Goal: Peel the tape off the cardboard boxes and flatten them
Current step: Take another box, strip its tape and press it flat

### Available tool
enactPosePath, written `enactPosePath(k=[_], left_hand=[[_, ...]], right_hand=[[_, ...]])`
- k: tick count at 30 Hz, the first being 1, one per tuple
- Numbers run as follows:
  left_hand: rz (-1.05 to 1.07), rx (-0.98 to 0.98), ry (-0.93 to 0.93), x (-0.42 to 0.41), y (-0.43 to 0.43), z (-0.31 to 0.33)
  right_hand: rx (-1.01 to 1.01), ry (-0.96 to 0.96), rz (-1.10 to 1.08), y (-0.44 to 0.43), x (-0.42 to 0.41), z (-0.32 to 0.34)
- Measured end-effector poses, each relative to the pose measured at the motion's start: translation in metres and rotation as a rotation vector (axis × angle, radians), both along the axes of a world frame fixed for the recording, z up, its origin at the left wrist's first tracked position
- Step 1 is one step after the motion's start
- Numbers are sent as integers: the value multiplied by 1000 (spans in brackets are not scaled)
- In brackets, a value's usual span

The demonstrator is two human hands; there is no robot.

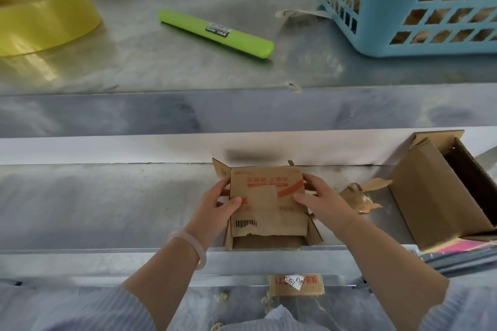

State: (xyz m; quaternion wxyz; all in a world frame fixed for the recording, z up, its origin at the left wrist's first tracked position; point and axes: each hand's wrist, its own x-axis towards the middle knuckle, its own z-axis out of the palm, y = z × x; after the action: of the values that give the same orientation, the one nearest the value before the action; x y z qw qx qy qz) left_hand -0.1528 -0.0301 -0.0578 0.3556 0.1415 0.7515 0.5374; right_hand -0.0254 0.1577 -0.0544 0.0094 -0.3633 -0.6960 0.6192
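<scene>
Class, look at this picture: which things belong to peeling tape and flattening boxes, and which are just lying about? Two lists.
Belong to the job: printed cardboard box, gripped by left hand and right hand; open cardboard box at right; crumpled tape scraps beside it.

Lying about: yellow tape roll; green pen-shaped tool; blue plastic basket.

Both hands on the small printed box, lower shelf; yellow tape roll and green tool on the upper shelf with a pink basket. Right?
No: the basket is blue, not pink, per the head view. Otherwise right: left hand and right hand hold the small printed box on the lower shelf; yellow tape roll and green tool lie on the upper shelf.
</scene>
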Motion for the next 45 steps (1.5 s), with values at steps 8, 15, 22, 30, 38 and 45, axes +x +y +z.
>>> enactPosePath(k=[8,15,22,30,38,45], left_hand=[[151,257,50,4,4,16],[308,254,225,8,-1,5],[120,183,581,2,-11,5],[91,-4,298,-20,-12,31],[-283,-268,430,-24,-14,31],[-399,-349,493,-18,-11,30]], right_hand=[[73,289,-212,0,-4,17],[336,239,-220,-2,6,5],[445,248,-95,-3,8,8],[254,197,-59,6,7,13],[517,-99,282,2,3,34],[683,-367,227,-21,-11,35]])
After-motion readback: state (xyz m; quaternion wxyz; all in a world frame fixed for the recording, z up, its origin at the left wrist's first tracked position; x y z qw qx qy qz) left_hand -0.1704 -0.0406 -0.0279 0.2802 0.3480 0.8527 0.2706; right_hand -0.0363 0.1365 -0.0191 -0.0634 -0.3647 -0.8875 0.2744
